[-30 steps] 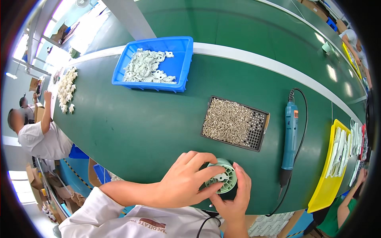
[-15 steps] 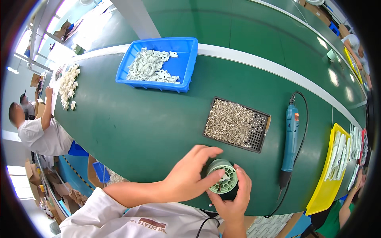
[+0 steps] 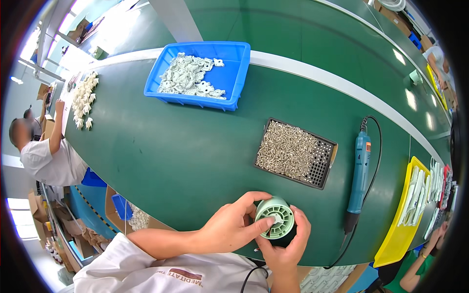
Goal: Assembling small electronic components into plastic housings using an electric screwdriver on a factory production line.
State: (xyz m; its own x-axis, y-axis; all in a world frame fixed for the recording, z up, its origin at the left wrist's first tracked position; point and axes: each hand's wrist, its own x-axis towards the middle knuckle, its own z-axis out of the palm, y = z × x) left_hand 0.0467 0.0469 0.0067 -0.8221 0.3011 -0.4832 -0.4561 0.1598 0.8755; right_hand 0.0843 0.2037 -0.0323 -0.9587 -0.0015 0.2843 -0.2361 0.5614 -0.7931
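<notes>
A round, pale green plastic housing point(image 3: 282, 228) with a spoked face is held between both hands close to the table's front edge. Its face is turned up, and a small whitish piece sits around its middle. My left hand point(image 3: 233, 220) grips the housing's left side, the thumb lying across the spokes and the index finger along the far rim. Around the right side curl the fingers of my right hand point(image 3: 292, 241), with its thumb at the near left edge. Just beyond the hands is a black perforated tray point(image 3: 320, 163) holding many small metal screws point(image 3: 286, 150).
A teal electric screwdriver point(image 3: 359, 171) with a black cord lies to the right. Past it is a yellow tray point(image 3: 391, 244) of long pale parts. A blue bin point(image 3: 234, 80) with pale green parts stands farther back. White pieces point(image 3: 84, 100) lie far left, near a seated co-worker point(image 3: 51, 156).
My left index finger, lifted off before, has come down onto the housing's far rim. The left thumb stays on the spoked face. The right hand keeps its hold, and the view has shifted slightly.
</notes>
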